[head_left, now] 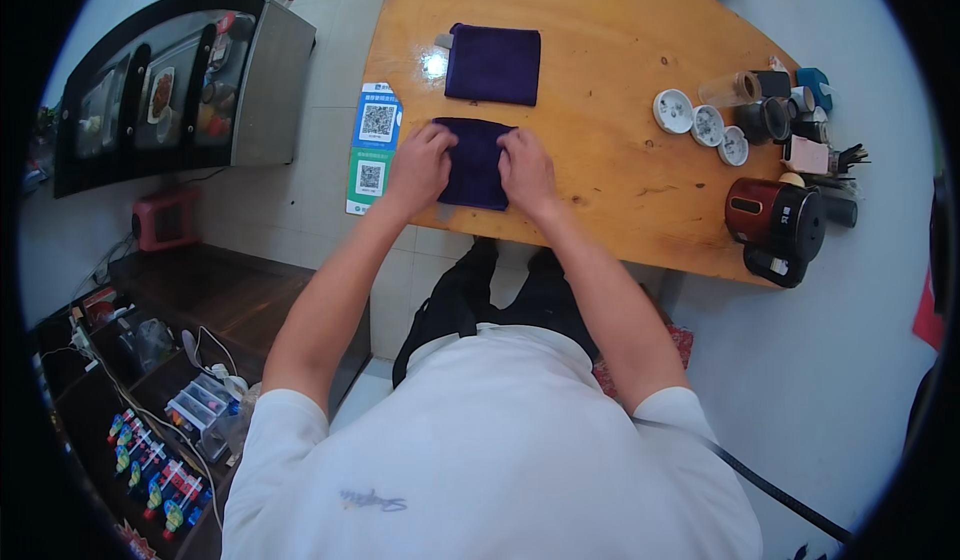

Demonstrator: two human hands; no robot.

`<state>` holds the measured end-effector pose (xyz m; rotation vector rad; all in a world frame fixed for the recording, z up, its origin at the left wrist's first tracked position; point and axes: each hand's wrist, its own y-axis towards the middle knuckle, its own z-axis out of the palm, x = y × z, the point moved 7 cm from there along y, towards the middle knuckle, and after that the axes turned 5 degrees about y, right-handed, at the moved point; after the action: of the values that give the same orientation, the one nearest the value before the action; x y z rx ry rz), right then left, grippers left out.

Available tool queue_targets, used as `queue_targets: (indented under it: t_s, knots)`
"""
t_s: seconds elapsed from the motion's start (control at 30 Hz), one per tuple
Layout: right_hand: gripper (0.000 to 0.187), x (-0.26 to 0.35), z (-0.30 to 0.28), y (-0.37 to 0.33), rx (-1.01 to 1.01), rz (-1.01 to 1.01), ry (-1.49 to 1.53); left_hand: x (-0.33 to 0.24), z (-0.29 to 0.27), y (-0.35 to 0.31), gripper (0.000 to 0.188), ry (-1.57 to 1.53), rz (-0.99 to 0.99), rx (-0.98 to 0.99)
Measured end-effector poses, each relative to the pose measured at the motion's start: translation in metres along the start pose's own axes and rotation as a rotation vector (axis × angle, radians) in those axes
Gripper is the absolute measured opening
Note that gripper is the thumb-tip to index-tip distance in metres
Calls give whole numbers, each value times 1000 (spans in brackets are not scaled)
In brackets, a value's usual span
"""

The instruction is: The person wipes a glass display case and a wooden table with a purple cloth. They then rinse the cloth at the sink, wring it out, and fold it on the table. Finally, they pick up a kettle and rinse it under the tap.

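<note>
A dark purple cloth (474, 170), folded into a rough square, lies near the front edge of the wooden table. Its left upper corner is pinched by my left hand (424, 165), fingers curled in. On the opposite side my right hand (526, 168) grips the right upper corner, its fingers bent and closed. Both hands rest low, close to the tabletop. Just beyond them sits a second folded purple cloth (493, 65), flat and untouched, with a small pale tag at its left edge.
The wooden table (610, 150) carries a blue and green code sign (374, 150) at its left edge. To the right stand white round dishes (673, 111), a glass jar (730, 89) and a red-black electric kettle (770, 222). A glass-fronted display cabinet (270, 85) is at the left.
</note>
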<state>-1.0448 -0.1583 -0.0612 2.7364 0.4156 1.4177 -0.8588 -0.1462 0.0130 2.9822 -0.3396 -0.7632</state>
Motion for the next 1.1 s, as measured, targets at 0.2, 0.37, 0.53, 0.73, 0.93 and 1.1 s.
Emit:
queue_targets:
  t_s: [0.2,0.37,0.53,0.73,0.93,1.1]
  knots:
    - [32,-35,2,38,86,121,-216,51,13,40,22,17,-177,54]
    - [39,-32,-3,34,121,236,-289,53,21,16,31,-12,-285,164]
    - [28,-39,14,38,213,385,-243,-7,41,-43,56,162,135,199]
    - [17,-6,-8,65,202,372,-137,-2,42,-39,65,144,146,287]
    - [19,-19,1,63,58,349,-175,-4,33,-26,51,79,127,260]
    - [25,-2,-37,24,-103,309,-18,39,43,29,39,75,-71,81]
